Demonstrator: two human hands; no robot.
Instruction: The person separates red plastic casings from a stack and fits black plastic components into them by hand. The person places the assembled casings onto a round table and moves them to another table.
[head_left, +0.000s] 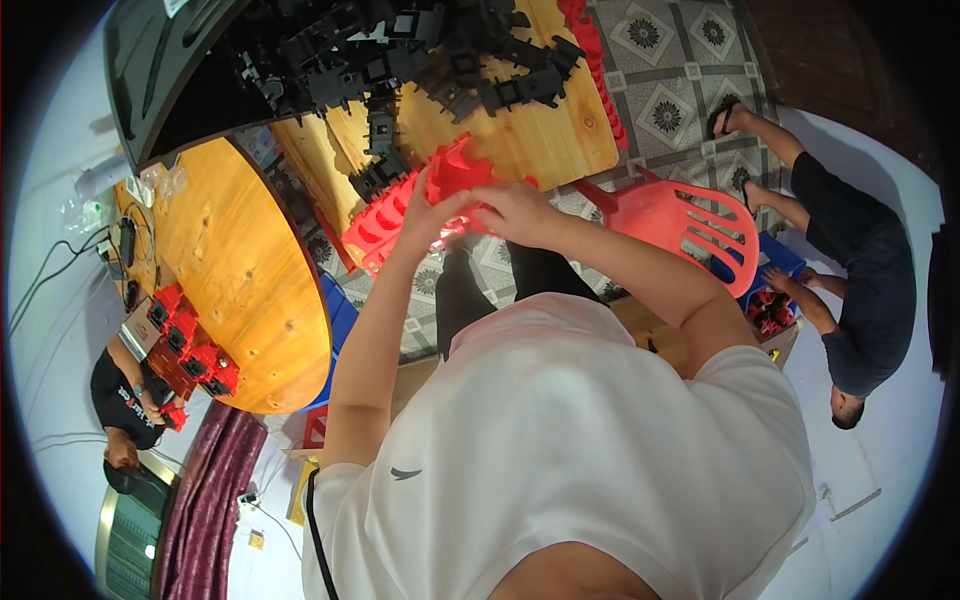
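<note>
Both of my hands meet in front of me, over the near edge of the wooden table. My left hand [428, 218] is closed on a red moulded plastic part [462, 168] with a scalloped edge. The fingers of my right hand [515, 212] are bent against the same part from the other side, close to my left fingertips. What lies between the fingertips is partly hidden. A row of similar red plastic parts [378, 228] stretches beside and beyond my left hand.
Black plastic parts [385, 65] are heaped on the wooden table [560, 120]. A round wooden table [240, 290] at left holds red-and-black parts [190, 340]; a person [125, 395] sits behind it. At right are a red plastic chair [690, 225], a bending person [865, 260] and a blue crate [785, 262].
</note>
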